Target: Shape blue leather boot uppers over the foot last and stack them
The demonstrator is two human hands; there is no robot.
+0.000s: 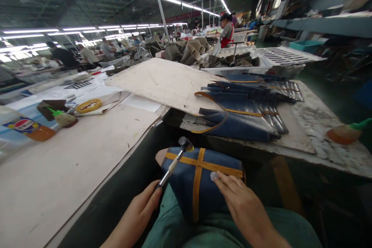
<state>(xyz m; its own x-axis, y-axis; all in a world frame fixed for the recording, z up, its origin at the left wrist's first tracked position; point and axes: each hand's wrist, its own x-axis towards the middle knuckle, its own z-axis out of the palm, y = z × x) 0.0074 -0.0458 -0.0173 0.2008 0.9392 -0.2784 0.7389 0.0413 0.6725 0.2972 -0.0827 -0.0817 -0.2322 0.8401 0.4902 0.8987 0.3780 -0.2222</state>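
My left hand (144,201) is closed around the handle of a small hammer (171,166). The hammer's dark, round head with a yellowish face is above the far left part of a blue leather piece (181,178). Yellow-brown straps cross on this piece, which lies over my lap on green cloth (167,209). A pale tip shows at its left end. My right hand (240,197) rests on the right side of the leather, fingers stretched forward by the strap. At its fingertips is a small whitish thing (214,176); whether it is worn or held is unclear.
More blue leather pieces with straps (244,120) lie stacked ahead. A pale board (162,81) covers the table's middle. Left are a drink bottle (31,128), a green-tipped squeeze bottle (64,119) and a tape roll (88,105). Another squeeze bottle (343,135) stands right. A person (226,33) works farther back.
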